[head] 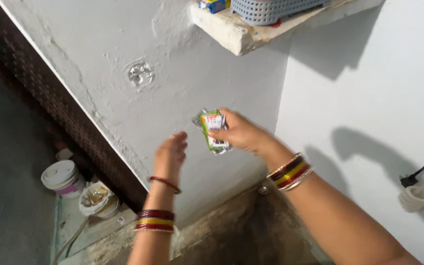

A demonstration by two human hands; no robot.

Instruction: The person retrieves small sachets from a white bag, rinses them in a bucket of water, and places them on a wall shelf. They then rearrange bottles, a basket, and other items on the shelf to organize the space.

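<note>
My right hand (pixel 244 133) grips a small green and silver foil sachet (pixel 213 130), held up in front of a white plaster wall. My left hand (pixel 171 153) hangs a little lower and to the left of the sachet, fingers curled loosely, holding nothing and not touching the packet. Both wrists wear red, yellow and dark bangles.
A stone shelf (pixel 236 34) juts from the wall above, carrying a grey plastic basket (pixel 266 11) and a small blue box (pixel 214 5). At lower left stand a white lidded bucket (pixel 61 176) and a white container (pixel 95 198). A black plug and white cable (pixel 417 189) sit on the right wall.
</note>
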